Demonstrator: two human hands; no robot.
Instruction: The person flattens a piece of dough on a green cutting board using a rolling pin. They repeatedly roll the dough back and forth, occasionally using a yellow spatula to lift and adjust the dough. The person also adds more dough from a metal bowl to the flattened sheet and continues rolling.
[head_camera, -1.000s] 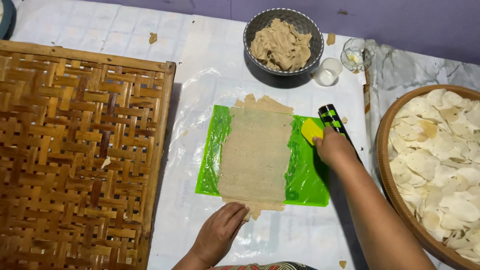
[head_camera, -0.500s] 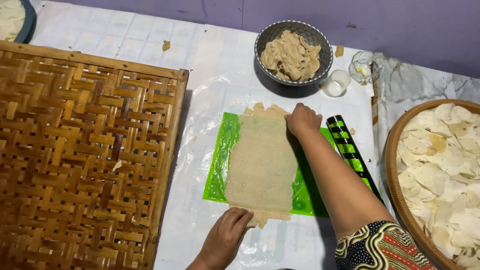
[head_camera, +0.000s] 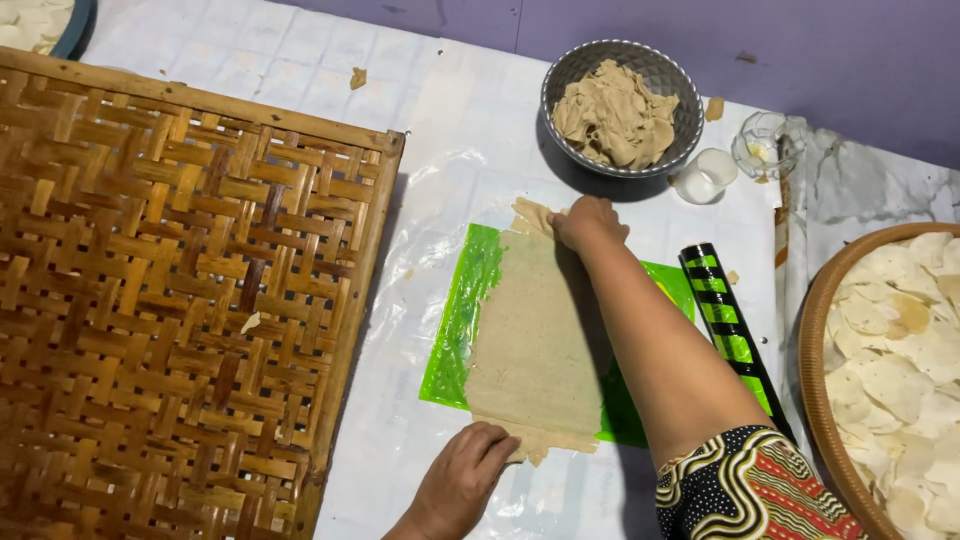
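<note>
A thin flattened sheet of beige dough (head_camera: 535, 340) lies on a green plastic sheet (head_camera: 455, 320) in the middle of the white table covering. My right hand (head_camera: 588, 222) reaches across to the far end of the dough and pinches its ragged top edge. My left hand (head_camera: 462, 478) rests flat on the near end of the dough, fingers apart. A black and green striped rolling pin (head_camera: 730, 330) lies just right of my right forearm.
A large woven bamboo tray (head_camera: 170, 300) fills the left side. A grey bowl (head_camera: 560, 90) holding dough scraps stands at the back. Beside it are a small white cup (head_camera: 707, 172) and a small glass dish (head_camera: 762, 152). A round basket (head_camera: 812, 330) of pale thin discs sits at the right.
My right hand moved from beside the rolling pin at the right of the sheet to the far end of the dough. The left hand stayed at the near end.
</note>
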